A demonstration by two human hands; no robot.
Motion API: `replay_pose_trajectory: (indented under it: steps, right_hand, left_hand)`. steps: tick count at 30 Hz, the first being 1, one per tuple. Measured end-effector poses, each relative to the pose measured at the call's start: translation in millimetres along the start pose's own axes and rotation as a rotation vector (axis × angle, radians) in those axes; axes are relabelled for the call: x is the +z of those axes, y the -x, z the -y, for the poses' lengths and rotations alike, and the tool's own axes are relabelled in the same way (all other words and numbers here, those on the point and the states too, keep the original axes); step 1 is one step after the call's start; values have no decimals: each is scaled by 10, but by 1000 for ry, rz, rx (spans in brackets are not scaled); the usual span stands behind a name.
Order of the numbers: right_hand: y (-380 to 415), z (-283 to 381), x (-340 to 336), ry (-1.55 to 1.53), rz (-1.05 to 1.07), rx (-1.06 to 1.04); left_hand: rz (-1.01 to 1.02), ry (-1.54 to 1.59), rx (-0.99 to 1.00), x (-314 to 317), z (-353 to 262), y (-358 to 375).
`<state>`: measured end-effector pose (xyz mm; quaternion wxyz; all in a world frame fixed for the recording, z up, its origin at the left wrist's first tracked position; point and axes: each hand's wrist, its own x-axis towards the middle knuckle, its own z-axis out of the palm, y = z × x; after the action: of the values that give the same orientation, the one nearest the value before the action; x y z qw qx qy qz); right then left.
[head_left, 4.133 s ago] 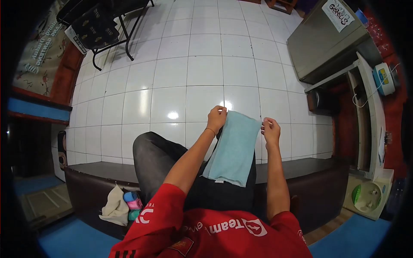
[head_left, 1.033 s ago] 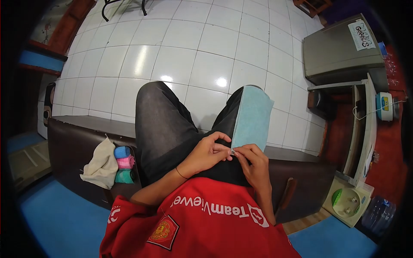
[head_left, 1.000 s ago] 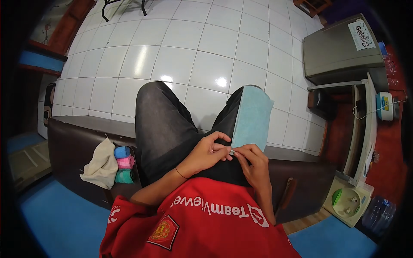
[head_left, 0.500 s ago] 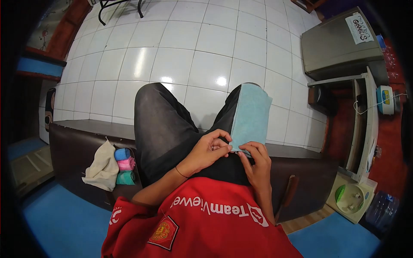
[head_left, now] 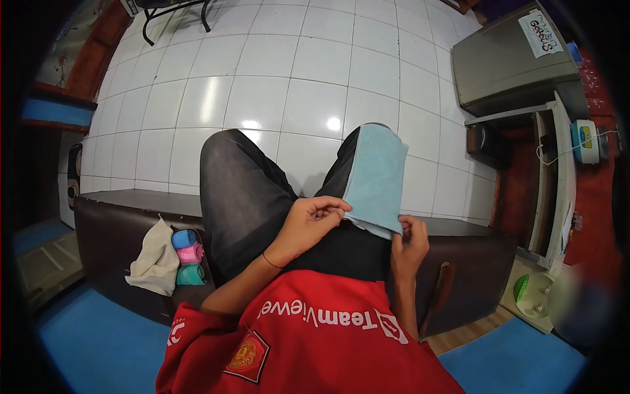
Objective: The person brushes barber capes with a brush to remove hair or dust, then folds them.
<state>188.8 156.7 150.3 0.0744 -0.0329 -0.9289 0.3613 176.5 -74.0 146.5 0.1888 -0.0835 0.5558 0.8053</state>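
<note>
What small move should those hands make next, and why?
Probably start rolling the near edge of the cloth forward: the left hand and right hand hold its near corners, the rest lies mostly flat along the right thigh, and three rolled cloths sit on the bench.

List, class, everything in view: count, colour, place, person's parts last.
Folded cloth: one, light blue, over right thigh
Crumpled cloth: one, cream, on bench, left
Rolled cloths: three, blue, pink, green, beside it
Bench: one, dark, beneath person
Tiled floor: one, white, ahead
Cabinet: one, grey, upper right
Sign: one, white, on cabinet
Basin: one, cream, lower right
Chair: one, dark, top left
Shirt: one, red, bottom centre
Left hand: one, bare, at folded cloth's near left corner
Right hand: one, bare, near right corner
</note>
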Motion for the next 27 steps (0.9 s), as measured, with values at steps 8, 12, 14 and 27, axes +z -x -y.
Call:
replay_pose_trajectory:
  steps: [8, 12, 14, 27]
  right_hand:
    - [29, 32, -279, -517, 114, 512]
    - [122, -138, -265, -347, 196, 367]
    - [177, -123, -345, -334, 252, 305]
    - [155, -75, -402, -176, 452, 90]
  left_hand:
    - [-47, -481, 212, -7, -54, 121]
    - [12, -696, 185, 30, -52, 180]
    - [18, -749, 167, 63, -59, 266]
    - [-104, -905, 266, 36, 108, -642]
